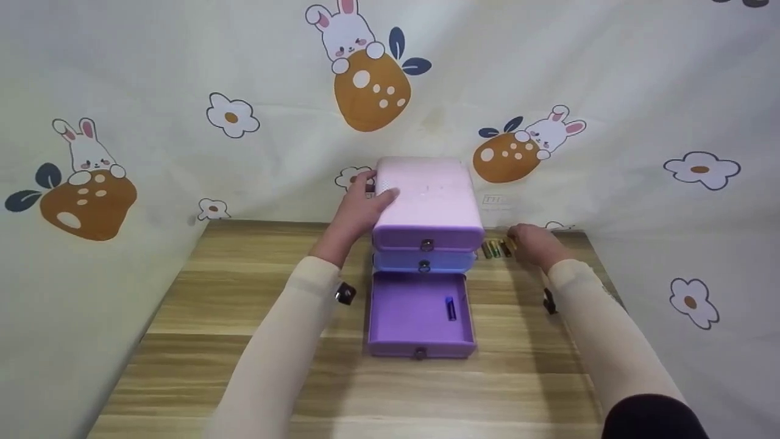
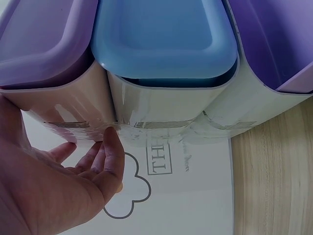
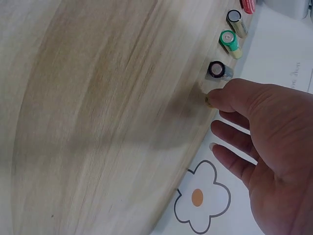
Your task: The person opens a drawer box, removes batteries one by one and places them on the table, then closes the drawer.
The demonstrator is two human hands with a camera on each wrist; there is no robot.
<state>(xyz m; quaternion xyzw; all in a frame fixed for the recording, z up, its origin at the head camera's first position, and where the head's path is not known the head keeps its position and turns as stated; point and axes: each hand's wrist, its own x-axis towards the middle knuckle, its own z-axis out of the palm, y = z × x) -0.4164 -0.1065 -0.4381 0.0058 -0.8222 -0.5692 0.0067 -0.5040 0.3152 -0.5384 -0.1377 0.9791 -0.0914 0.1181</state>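
Observation:
My left hand (image 1: 361, 208) holds the pink top of a three-tier drawer unit (image 1: 429, 192), thumb on top and fingers around its side. In the left wrist view, the bent fingers (image 2: 113, 152) lie by the pink casing. At the right of the unit, my right hand (image 1: 537, 245) pinches a small battery (image 3: 209, 101), mostly hidden by the fingertips. Beside it stand several batteries in a row, among them a green one (image 3: 229, 43) and a black-ended one (image 3: 218, 70). The bottom purple drawer (image 1: 402, 317) is pulled out, with a dark blue battery (image 1: 451, 308) inside.
Above the pulled-out drawer, the blue drawer (image 1: 396, 261) and the top purple drawer (image 1: 396, 239) are closed. The wooden table (image 1: 244, 341) ends at the back against a cloth (image 1: 274, 158) printed with rabbits and flowers.

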